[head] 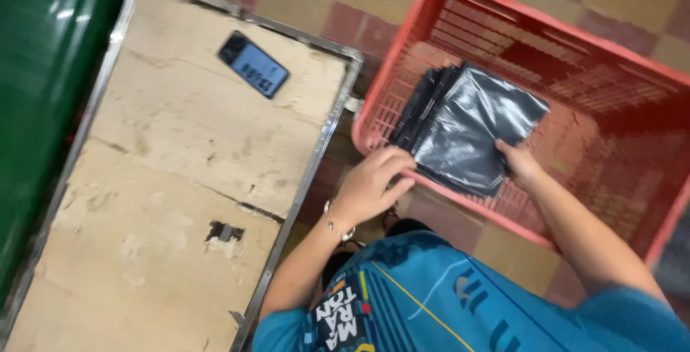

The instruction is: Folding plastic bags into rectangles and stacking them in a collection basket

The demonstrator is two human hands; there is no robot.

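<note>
Left hand [370, 183] at 6 o'clock of frame centre, fingers curled over near rim of pink plastic crate [402, 57], fingertips pinching lower left edge of stack of dark grey plastic bags [471, 126]. Right hand [519, 163] at 4 o'clock, closed on stack's lower right corner; thumb hidden, so hold probably a pinch. Stack lying flat inside crate, toward its near left side. Worn wooden board in metal frame [172, 179] at 9 o'clock, phone [253, 64] resting at 11 o'clock. Beaded bracelet [334, 224] on left wrist.
</note>
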